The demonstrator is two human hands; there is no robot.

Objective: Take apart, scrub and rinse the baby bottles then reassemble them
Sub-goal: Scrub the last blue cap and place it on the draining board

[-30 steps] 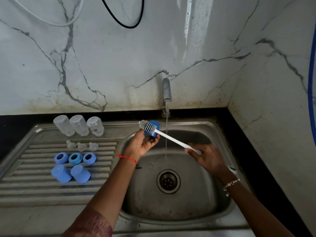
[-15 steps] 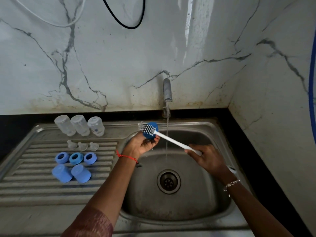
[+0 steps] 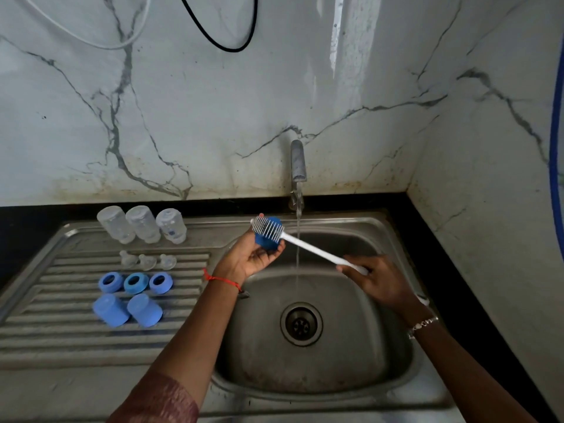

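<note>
Over the far left part of the steel sink basin (image 3: 381, 374), the left hand (image 3: 247, 262) holds a dark blue cap (image 3: 270, 241), palm up, its grip curled round the cap from below. The right hand (image 3: 380, 280), further right and nearer, has its grip closed on the near end of a white bottle brush (image 3: 311, 246). The brush slants away to the left, and its bristled head lies against the far side of the cap. A thin water stream (image 3: 298, 270) falls from the tap (image 3: 297, 161) just right of the cap and crosses the line of the brush handle; whether it strikes the handle cannot be told. It runs on down toward the drain (image 3: 301, 324). A red thread (image 3: 221, 279) circles the left wrist and a bracelet (image 3: 422, 325) the right. On the ribbed draining board (image 3: 55, 337) to the left, the other bottle parts lie in rows. Farthest are three clear bottles (image 3: 142, 223) side by side, mouths down. Next come three clear teats (image 3: 147, 261), then three blue rings (image 3: 135, 283). Nearest are two light blue caps (image 3: 126, 310), touching each other. The sink sits in a black tabletop (image 3: 36, 218) against a veined marble wall (image 3: 213, 117). A black cable (image 3: 219, 47) and a white cable (image 3: 91, 41) hang in loops on that wall, and a blue hose (image 3: 554, 148) runs down at the right edge.
</note>
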